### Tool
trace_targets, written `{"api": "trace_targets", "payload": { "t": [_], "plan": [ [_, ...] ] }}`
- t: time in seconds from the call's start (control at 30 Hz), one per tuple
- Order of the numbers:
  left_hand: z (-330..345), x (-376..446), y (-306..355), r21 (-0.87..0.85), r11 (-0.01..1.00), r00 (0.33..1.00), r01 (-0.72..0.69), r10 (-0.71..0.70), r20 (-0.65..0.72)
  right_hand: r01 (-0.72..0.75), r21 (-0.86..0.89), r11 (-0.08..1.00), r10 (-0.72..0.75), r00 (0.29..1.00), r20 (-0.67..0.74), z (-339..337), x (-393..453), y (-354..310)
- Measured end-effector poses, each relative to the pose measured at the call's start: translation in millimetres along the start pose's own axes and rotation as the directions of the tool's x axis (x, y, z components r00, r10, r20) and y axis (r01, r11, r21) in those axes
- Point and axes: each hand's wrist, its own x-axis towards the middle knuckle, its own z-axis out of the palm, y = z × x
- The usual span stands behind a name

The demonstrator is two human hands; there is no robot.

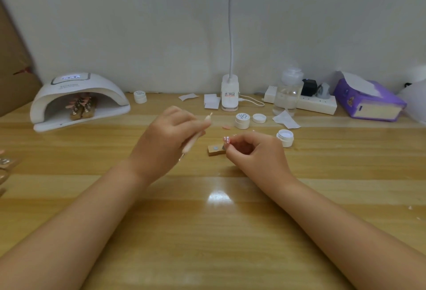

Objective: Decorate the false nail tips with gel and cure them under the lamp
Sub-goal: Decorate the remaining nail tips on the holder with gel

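both hands work mid-table, left hand (170,132) gripping a pink tool (196,138), right hand (251,149) pinching a dotted nail tip (226,139) over its wooden holder (215,150), while finished-looking tips sit under the curing lamp (78,99), so decorating seems partway through.

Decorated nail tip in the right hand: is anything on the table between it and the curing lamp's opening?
Only the left hand with its pen tool lies between the nail tip and the lamp.

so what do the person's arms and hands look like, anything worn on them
Both forearms are bare right up to the frame edge, with no sleeves showing. The left hand and right hand show no gloves, watch or bracelets. Rings or nail polish are too blurred to tell.
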Motion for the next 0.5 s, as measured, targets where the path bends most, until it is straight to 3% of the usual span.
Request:
{"api": "trace_targets", "payload": {
  "t": [0.07,0.17,0.5],
  "plan": [
    [1.4,-6.8,-6.3,0.037,0.998,0.992,-0.041,0.036,0.121,0.007,-0.028,1.0,-0.007,1.0,0.0,-0.1,0.1,-0.2],
    [5.6,-14.7,-11.4,0.039,0.999,0.975,0.012,-0.02,0.223,0.007,-0.065,0.998,-0.007,1.0,-0.002,0.0,0.6,-1.1],
    [14.9,-20.9,-8.9,0.073,0.975,0.91,0.208,-0.221,0.35,-0.027,-0.181,0.983,0.031,0.999,0.022,2.0,-0.1,-6.5]
  ]
}}
